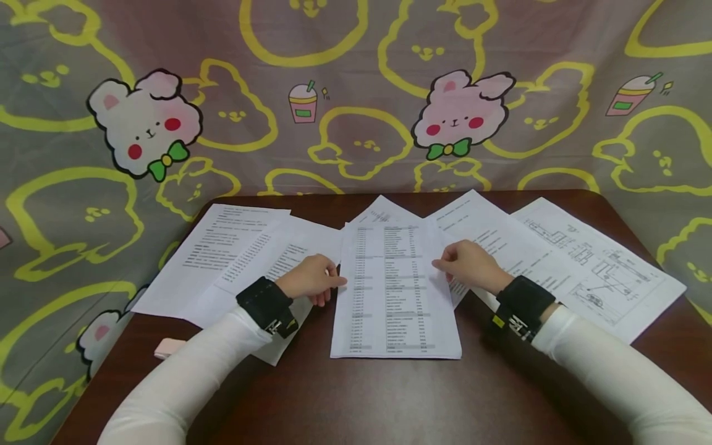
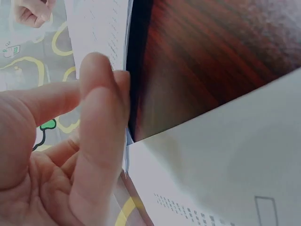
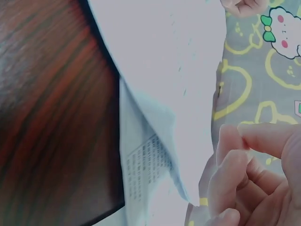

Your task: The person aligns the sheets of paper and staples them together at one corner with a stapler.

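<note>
A printed stack of paper point(image 1: 400, 296) with a table of text lines lies in the middle of the table. At its left edge, my left hand point(image 1: 311, 278) pinches the sheets between thumb and bent fingers; the left wrist view shows these fingers point(image 2: 101, 122) against the paper's edge. My right hand point(image 1: 473, 266) hovers by the right edge, fingers loosely curled. In the right wrist view its thumb and index tips meet, no paper visible between them, and a narrow gap separates them from the sheets point(image 3: 160, 70). One sheet corner curls up there, above another printed page point(image 3: 141, 165).
Overlapping printed pages point(image 1: 217, 241) fan out at the left. Text sheets point(image 1: 473, 222) and a page of technical drawings point(image 1: 606, 278) spread at the right. A small pink object point(image 1: 169, 347) sits near the table's left edge. A patterned cloth point(image 1: 356, 93) hangs behind.
</note>
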Motion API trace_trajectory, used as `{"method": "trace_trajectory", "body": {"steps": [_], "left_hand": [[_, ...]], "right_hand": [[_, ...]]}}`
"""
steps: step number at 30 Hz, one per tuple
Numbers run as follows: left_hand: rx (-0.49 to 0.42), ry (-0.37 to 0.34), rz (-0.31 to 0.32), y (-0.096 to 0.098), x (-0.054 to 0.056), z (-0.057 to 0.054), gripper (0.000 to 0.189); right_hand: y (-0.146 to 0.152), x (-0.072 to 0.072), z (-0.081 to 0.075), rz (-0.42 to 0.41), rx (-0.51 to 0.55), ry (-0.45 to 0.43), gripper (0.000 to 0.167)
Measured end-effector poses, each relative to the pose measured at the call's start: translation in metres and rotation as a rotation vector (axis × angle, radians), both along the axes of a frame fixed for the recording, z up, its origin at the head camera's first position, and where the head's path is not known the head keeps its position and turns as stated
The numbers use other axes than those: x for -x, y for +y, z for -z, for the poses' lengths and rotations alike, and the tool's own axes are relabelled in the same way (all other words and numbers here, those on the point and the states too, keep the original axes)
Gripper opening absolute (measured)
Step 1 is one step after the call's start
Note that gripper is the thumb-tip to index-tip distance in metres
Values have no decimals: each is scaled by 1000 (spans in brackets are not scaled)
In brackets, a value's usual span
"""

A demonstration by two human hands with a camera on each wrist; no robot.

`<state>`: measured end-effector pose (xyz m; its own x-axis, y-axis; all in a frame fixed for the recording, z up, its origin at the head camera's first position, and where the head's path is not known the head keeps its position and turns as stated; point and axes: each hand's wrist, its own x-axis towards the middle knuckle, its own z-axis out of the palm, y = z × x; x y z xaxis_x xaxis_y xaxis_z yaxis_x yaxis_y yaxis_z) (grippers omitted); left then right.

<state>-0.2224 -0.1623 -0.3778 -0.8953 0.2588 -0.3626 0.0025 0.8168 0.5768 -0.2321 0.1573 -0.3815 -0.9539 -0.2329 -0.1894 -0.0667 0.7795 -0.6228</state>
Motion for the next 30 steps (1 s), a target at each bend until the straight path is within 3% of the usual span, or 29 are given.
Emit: {"method": "trace_trajectory", "body": {"steps": [14, 30], "left_hand": [[-64, 134, 9, -28, -6, -10, 23], [-42, 184, -46, -72, -5, -15, 25]], "right_hand": [[-18, 4, -11, -45, 73, 52, 25], [-42, 14, -13, -51, 128, 51, 27]]}}
